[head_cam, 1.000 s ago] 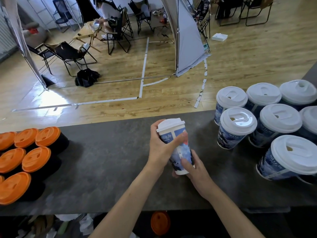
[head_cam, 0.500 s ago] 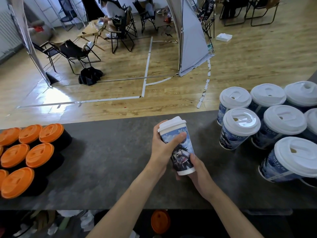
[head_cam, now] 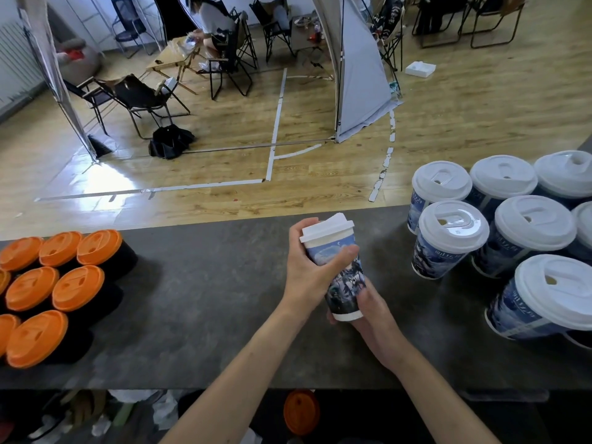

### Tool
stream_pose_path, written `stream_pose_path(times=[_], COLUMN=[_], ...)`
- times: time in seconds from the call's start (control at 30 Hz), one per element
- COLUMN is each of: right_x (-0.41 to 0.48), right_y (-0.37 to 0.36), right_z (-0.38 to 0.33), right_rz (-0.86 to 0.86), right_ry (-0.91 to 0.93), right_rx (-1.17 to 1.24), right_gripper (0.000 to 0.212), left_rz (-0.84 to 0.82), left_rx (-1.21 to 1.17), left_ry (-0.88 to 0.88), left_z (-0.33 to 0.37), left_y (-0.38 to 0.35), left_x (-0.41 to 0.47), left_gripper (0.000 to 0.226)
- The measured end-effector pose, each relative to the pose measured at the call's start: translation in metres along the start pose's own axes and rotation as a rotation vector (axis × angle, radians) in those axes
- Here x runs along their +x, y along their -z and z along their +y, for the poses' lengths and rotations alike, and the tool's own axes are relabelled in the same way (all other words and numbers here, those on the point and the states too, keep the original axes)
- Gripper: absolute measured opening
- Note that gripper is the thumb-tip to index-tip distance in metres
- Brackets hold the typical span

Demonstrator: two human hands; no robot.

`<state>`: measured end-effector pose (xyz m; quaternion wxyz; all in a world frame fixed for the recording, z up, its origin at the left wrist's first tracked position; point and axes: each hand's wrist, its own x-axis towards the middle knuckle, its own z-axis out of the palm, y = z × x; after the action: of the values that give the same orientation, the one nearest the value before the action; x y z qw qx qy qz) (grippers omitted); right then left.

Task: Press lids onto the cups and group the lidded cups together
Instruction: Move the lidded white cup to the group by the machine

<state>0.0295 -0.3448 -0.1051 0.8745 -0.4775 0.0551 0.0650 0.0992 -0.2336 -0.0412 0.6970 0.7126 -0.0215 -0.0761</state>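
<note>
I hold a blue printed paper cup (head_cam: 346, 277) with a white lid (head_cam: 326, 228) above the middle of the dark counter (head_cam: 208, 299). It leans to the left. My left hand (head_cam: 307, 274) grips its upper part, thumb across the front. My right hand (head_cam: 368, 309) grips its base from the right and below. Several blue cups with white lids (head_cam: 453, 225) stand grouped at the right. Several black cups with orange lids (head_cam: 78, 288) stand grouped at the left.
Beyond the counter's far edge lies a wooden floor with folding chairs (head_cam: 141, 97) and a seated person (head_cam: 214, 24). An orange lid (head_cam: 301, 411) and clutter lie below the counter's near edge.
Both hands have lifted the lidded cup a little and shifted it slightly right. My right hand has slid further under the base. The camera has tilted a bit.
</note>
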Motion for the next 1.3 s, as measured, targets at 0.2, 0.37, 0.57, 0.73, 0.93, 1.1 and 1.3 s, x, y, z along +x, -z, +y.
stream_pose_path(times=[0.2,0.37,0.57,0.73,0.93,1.1,1.3], right_x=[-0.003,-0.007,0.003,0.005,-0.001,-0.027,-0.073], right_y=[0.003,0.001,0.006,0.003,-0.003,0.005,0.032], right_z=[0.000,0.001,0.007,0.005,0.003,-0.018,-0.035], right_rz=[-0.058,-0.087,0.020,0.094,0.073,0.163,0.160], right_ry=[-0.027,-0.008,0.011,0.026,0.042,0.073,0.145], right_rx=[0.098,0.000,0.098,0.170,-0.001,-0.148,-0.681], right_gripper=[0.072,0.067,0.083,0.068,0.067,0.082,0.077], left_rz=[-0.104,-0.085,-0.130,-0.098,-0.051,0.101,-0.196], left_rx=[-0.009,0.062,-0.832,-1.036,-0.894,-0.385,-0.057], left_ry=[0.125,0.292,0.795,0.846,0.778,0.400,-0.102], left_z=[0.007,0.019,0.032,0.011,0.008,0.006,-0.012], left_y=[-0.002,0.003,0.042,0.051,0.034,0.009,-0.029], left_x=[-0.005,-0.010,0.005,0.000,-0.006,-0.025,-0.066], left_gripper=[0.079,0.071,0.078,0.091,0.066,0.071,0.086])
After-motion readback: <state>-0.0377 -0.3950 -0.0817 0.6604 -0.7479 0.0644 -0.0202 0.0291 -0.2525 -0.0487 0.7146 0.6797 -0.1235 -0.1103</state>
